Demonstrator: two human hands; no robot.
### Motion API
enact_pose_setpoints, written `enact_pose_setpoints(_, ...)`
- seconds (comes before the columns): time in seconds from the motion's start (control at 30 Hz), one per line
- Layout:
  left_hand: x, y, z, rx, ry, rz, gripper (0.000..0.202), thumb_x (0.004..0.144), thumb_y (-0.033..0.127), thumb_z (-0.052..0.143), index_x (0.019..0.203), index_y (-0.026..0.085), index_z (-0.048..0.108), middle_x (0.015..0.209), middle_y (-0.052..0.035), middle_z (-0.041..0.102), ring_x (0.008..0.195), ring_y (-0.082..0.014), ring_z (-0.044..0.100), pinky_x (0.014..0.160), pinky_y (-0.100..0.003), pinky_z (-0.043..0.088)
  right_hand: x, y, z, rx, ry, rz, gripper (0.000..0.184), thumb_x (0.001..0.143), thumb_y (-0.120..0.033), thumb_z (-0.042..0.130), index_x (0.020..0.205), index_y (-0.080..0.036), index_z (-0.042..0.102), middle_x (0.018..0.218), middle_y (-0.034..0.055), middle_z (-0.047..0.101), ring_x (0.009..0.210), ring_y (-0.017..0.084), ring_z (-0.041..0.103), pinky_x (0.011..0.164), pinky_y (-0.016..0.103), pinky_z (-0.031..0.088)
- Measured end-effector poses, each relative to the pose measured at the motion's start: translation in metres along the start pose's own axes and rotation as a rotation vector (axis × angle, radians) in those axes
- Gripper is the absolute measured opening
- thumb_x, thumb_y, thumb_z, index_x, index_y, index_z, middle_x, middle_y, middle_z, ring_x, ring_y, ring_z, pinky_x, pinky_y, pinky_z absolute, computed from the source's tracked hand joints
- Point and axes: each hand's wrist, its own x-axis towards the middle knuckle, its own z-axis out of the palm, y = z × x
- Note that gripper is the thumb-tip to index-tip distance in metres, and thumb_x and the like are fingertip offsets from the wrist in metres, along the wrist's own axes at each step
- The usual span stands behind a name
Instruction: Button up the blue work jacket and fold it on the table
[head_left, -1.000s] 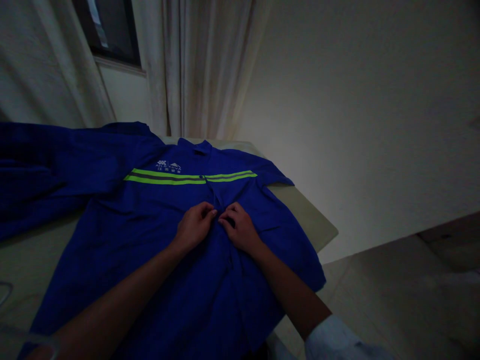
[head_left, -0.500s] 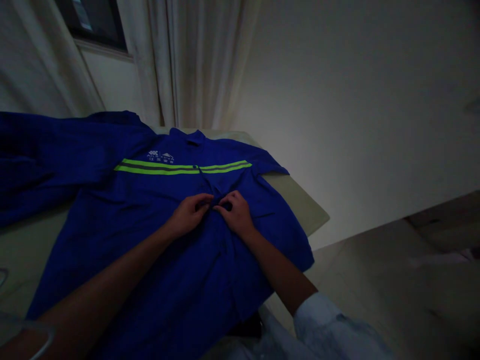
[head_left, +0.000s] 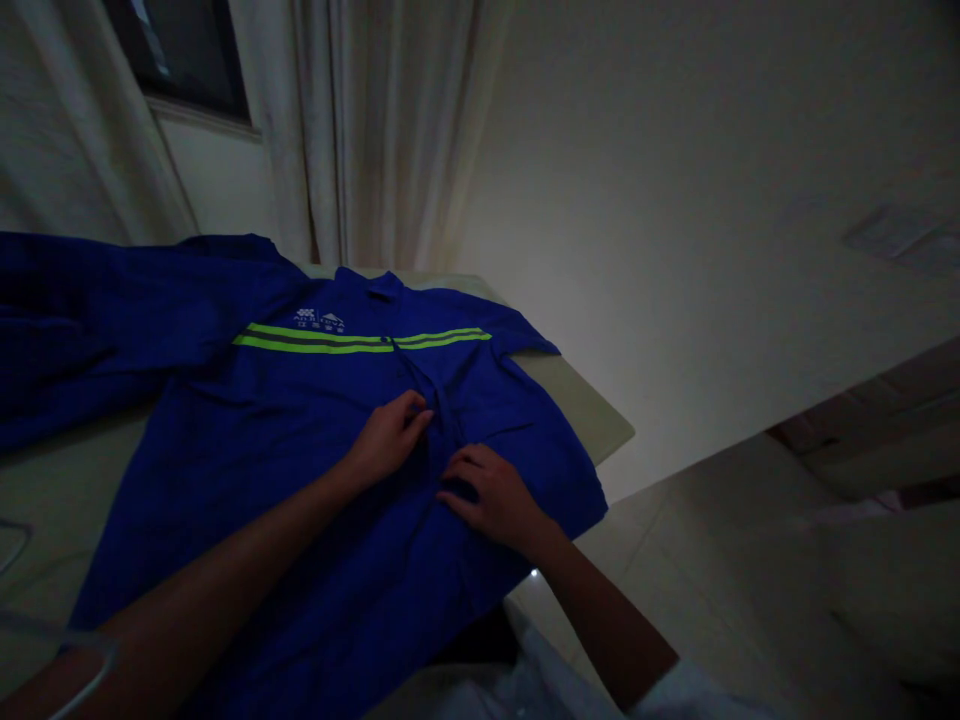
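A pale wall (head_left: 675,200) fills most of the room's far side, with long cream curtains (head_left: 375,130) hanging beside a dark window (head_left: 180,50) in the corner. Below them stands a light-topped table (head_left: 592,415), and nearly all of it is covered by a blue work shirt (head_left: 285,450) laid flat on its back, collar toward the curtains and hem toward the person, so its long axis runs straight away from them. A second heap of the same blue cloth (head_left: 90,310) lies at the far left of the table, touching the shirt's shoulder. Across the chest run yellow-green reflective stripes (head_left: 352,342), with a small white logo (head_left: 319,320) just above them on the left half. The button placket (head_left: 435,400) comes down the middle from the collar, and both hands sit on it below the stripes. The left hand (head_left: 390,440) is the farther up the placket, its fingertips drawn together and pinching the edge of the cloth. The right hand (head_left: 491,495) lies lower and nearer the person, just to the right of the seam, its fingers curled down onto the fabric; the dim light hides whether they nip anything or merely press. The two hands are near but apart, and the unworked length of the placket runs on from the right hand toward the hem.
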Motion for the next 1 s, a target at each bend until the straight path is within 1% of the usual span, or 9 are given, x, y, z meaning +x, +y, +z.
enact_pose_setpoints(0.07, -0.002, 0.006, 0.003, -0.118, -0.103, -0.133, 0.030, 0.097, 0.049, 0.050, 0.106, 0.022, 0.057, 0.079, -0.0037, 0.073, 0.070, -0.0209, 0.071, 0.061, -0.030, 0.052, -0.009, 0.004, 0.008, 0.109, 0.071, 0.021, 0.013, 0.092, -0.025, 0.079, 0.105, -0.023, 0.075, 0.112, 0.0058, 0.073, 0.107, 0.021, 0.069, 0.096, 0.035, 0.054)
enact_pose_setpoints(0.13, -0.004, 0.010, 0.004, -0.125, -0.195, -0.196, 0.036, 0.094, 0.055, 0.053, 0.094, 0.020, 0.061, 0.075, -0.0060, 0.074, 0.062, -0.0212, 0.070, 0.053, -0.029, 0.050, -0.011, 0.008, 0.013, 0.176, 0.126, 0.037, 0.015, 0.090, -0.020, 0.080, 0.103, -0.023, 0.075, 0.112, 0.0053, 0.073, 0.107, 0.020, 0.069, 0.097, 0.034, 0.054)
enact_pose_setpoints(0.23, -0.009, 0.012, 0.003, 0.026, -0.300, -0.173, 0.040, 0.087, 0.054, 0.062, 0.067, 0.020, 0.061, 0.056, -0.0045, 0.066, 0.047, -0.0194, 0.062, 0.045, -0.028, 0.041, -0.009, 0.010, 0.017, 0.195, 0.147, 0.049, 0.014, 0.090, -0.017, 0.079, 0.102, -0.023, 0.076, 0.113, 0.0057, 0.073, 0.108, 0.021, 0.069, 0.099, 0.035, 0.053)
enact_pose_setpoints(0.3, -0.012, 0.013, 0.003, 0.119, -0.330, -0.120, 0.035, 0.085, 0.047, 0.064, 0.063, 0.022, 0.059, 0.052, -0.0021, 0.063, 0.047, -0.0182, 0.060, 0.045, -0.027, 0.037, -0.009, 0.009, 0.016, 0.218, 0.154, 0.054, 0.014, 0.091, -0.016, 0.078, 0.103, -0.023, 0.076, 0.113, 0.0057, 0.072, 0.108, 0.021, 0.068, 0.099, 0.035, 0.053)
enact_pose_setpoints(0.4, -0.015, 0.012, 0.005, 0.110, -0.346, -0.064, 0.027, 0.088, 0.045, 0.060, 0.072, 0.023, 0.058, 0.060, 0.0004, 0.066, 0.052, -0.0174, 0.064, 0.048, -0.026, 0.041, -0.009, 0.009, 0.014, 0.272, 0.183, 0.057, 0.014, 0.090, -0.017, 0.079, 0.102, -0.023, 0.076, 0.109, 0.0052, 0.071, 0.105, 0.020, 0.068, 0.095, 0.034, 0.054)
enact_pose_setpoints(0.53, -0.016, 0.006, 0.007, -0.062, -0.373, 0.018, 0.035, 0.089, 0.055, 0.057, 0.077, 0.023, 0.054, 0.069, 0.0009, 0.063, 0.060, -0.0178, 0.066, 0.053, -0.027, 0.048, -0.009, 0.010, 0.012, 0.331, 0.209, 0.069, 0.010, 0.092, -0.020, 0.078, 0.101, -0.023, 0.076, 0.104, 0.0041, 0.068, 0.097, 0.019, 0.067, 0.087, 0.032, 0.054)
enact_pose_setpoints(0.63, -0.016, 0.006, 0.007, -0.048, -0.368, 0.056, 0.034, 0.086, 0.054, 0.063, 0.077, 0.022, 0.054, 0.064, 0.0021, 0.060, 0.059, -0.0168, 0.062, 0.052, -0.026, 0.042, -0.009, 0.009, 0.012, 0.331, 0.199, 0.066, 0.007, 0.094, -0.019, 0.075, 0.099, -0.023, 0.076, 0.102, 0.0036, 0.067, 0.093, 0.018, 0.067, 0.084, 0.031, 0.053)
enact_pose_setpoints(0.77, -0.018, 0.010, 0.008, -0.011, -0.311, 0.081, 0.034, 0.088, 0.052, 0.061, 0.073, 0.022, 0.054, 0.062, 0.0016, 0.060, 0.058, -0.0153, 0.057, 0.053, -0.026, 0.037, -0.010, 0.007, 0.013, 0.291, 0.207, 0.047, 0.006, 0.097, -0.020, 0.072, 0.102, -0.022, 0.075, 0.099, 0.0039, 0.067, 0.091, 0.018, 0.067, 0.082, 0.031, 0.052)
enact_pose_setpoints(1.0, -0.018, 0.007, 0.008, -0.047, -0.320, 0.095, 0.035, 0.090, 0.053, 0.062, 0.075, 0.022, 0.055, 0.065, 0.0010, 0.062, 0.060, -0.0154, 0.058, 0.055, -0.026, 0.039, -0.013, 0.006, 0.014, 0.152, 0.175, 0.013, 0.010, 0.104, -0.024, 0.061, 0.104, -0.022, 0.070, 0.094, 0.0041, 0.069, 0.087, 0.019, 0.066, 0.080, 0.032, 0.050)
